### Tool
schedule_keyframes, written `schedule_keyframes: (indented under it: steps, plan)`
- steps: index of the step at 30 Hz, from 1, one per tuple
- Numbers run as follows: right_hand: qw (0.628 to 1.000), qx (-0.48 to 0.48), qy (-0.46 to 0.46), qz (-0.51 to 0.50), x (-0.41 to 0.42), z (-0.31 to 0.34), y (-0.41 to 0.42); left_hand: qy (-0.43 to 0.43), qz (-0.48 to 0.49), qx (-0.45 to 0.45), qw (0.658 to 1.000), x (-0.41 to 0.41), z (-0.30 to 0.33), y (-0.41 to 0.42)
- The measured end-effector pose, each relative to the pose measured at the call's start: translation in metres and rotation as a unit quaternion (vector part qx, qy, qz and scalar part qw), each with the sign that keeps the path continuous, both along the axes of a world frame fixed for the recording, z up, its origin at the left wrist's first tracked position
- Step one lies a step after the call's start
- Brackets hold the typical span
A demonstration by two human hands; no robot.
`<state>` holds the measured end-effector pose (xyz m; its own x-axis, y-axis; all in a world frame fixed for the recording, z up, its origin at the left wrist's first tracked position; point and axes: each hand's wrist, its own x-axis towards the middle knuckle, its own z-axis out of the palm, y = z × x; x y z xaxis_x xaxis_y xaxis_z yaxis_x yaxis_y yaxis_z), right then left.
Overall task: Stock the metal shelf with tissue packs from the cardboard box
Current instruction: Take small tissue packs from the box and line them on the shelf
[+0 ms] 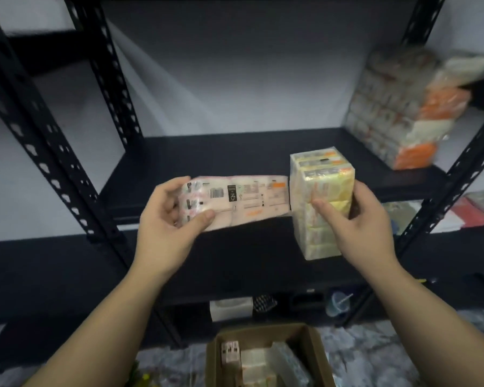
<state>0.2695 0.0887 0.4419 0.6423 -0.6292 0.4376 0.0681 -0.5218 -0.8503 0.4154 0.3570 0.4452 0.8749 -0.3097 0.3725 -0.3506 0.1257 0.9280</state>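
Black metal shelf (196, 152); pale pink pack (243, 202); yellow-and-white pack (323, 191); brown cardboard box (316, 350).

Two bare forearms rise from the lower corners of the frame; left hand (169, 219) and right hand (355, 219) wear no gloves, rings or watch.

Stacked tissue packs (403, 107) on metal shelf (235, 152) right rear; cardboard box (316, 347) on floor below.

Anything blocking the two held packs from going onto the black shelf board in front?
Nothing visible. The left hand holds the pink flat tissue pack, and the right hand holds the yellow upright tissue pack. The black metal shelf board behind them looks bare; the stacked orange-and-white packs sit far right.
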Motion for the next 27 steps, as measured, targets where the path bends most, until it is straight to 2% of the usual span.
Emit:
schedule_keyframes:
  steps: [8, 15, 18, 23, 25, 27]
  plan:
    - [0.998, -0.046, -0.046, -0.018, 0.050, 0.063, -0.028, 0.002, -0.031, -0.037, 0.999, 0.054, 0.045, -0.032]
    - [0.998, -0.062, -0.011, 0.001, 0.099, 0.056, -0.072, 0.040, -0.031, 0.065, 0.997, 0.092, 0.005, -0.076]
    - [0.997, -0.076, 0.008, 0.004, 0.116, 0.042, -0.096, 0.039, -0.020, 0.143, 0.989, 0.106, -0.007, -0.086]
    - [0.996, -0.079, 0.007, 0.030, 0.132, 0.045, -0.123, -0.067, 0.028, 0.311, 0.948, 0.122, -0.003, -0.105]
    - [0.996, -0.065, 0.023, 0.058, 0.137, 0.043, -0.131, -0.140, 0.073, 0.364, 0.918, 0.124, 0.006, -0.118]
    - [0.994, -0.039, 0.034, 0.094, 0.140, 0.040, -0.136, -0.210, 0.099, 0.429, 0.873, 0.125, 0.016, -0.134]
